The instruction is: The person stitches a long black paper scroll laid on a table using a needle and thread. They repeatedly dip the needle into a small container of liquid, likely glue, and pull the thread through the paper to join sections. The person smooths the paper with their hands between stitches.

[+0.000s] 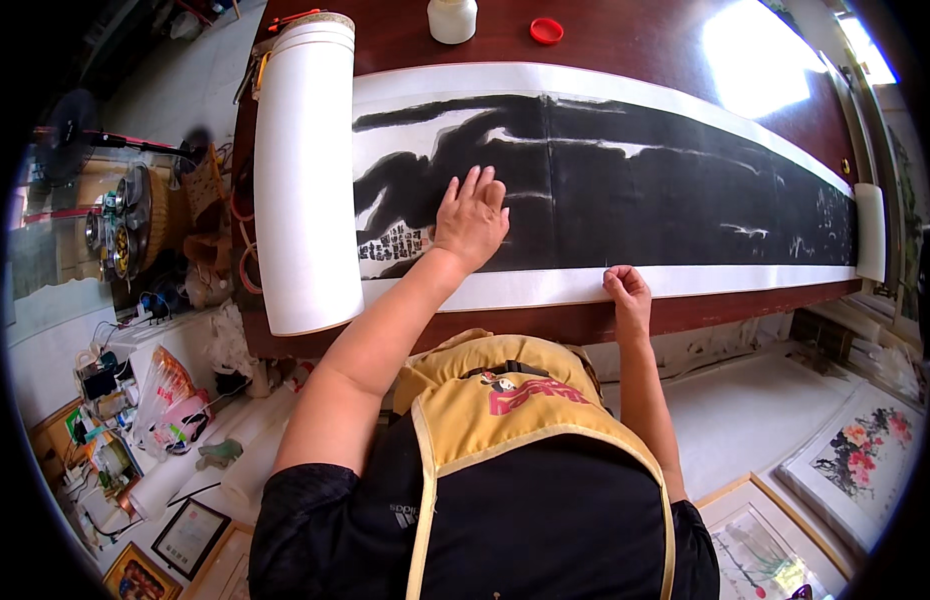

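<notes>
A long ink painting [645, 190], mostly black with pale streaks and a white border, lies unrolled across the table. Its left end goes into a thick white paper roll [307, 190], and a smaller white roll [870, 232] sits at the right end. Fingers stretched out, my left hand [472, 220] rests on the dark picture near a patch of small writing. My right hand [627, 288] is closed in a pinch at the near white border; whatever is between its fingertips is too small to make out.
On the dark red table [625, 60] stand a white jar [452, 20] and a red lid [546, 31] beyond the painting. A fan [70, 130] and cluttered shelves are at the left. Framed pictures [190, 537] lie low on both sides, with a flower painting [860, 450] at the right.
</notes>
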A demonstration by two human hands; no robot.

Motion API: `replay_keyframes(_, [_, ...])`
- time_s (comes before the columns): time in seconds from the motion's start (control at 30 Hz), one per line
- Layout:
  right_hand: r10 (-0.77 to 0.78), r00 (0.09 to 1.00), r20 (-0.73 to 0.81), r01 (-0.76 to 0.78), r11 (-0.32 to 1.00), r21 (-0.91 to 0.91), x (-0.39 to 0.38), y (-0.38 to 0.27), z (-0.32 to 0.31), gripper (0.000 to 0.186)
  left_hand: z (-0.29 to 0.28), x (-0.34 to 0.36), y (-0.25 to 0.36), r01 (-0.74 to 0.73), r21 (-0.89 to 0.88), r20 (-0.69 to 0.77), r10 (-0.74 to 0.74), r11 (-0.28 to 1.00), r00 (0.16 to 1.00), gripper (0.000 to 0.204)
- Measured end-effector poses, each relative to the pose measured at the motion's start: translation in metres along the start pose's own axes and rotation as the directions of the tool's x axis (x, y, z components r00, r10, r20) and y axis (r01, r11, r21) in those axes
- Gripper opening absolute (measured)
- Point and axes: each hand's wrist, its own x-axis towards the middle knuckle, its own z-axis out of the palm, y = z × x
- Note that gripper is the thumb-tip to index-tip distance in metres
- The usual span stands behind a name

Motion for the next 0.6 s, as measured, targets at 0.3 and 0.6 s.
replay_keyframes(0.3, [0.011,1.000,0.001,-0.011,0.999,0.037,-0.002,-0.003,0.004,0.004,0.011,-0.001,0.004,-0.018,-0.124,-0.002,0.018,0.992,1.000,0.047])
replay_keyframes(0.6, [0.013,1.000,0.003,-0.013,1.000,0.007,0.000,-0.004,0.001,0.004,-0.004,-0.004,-0.023,0.144,-0.649,-0.019,-0.205,0.747,0.979,0.025])
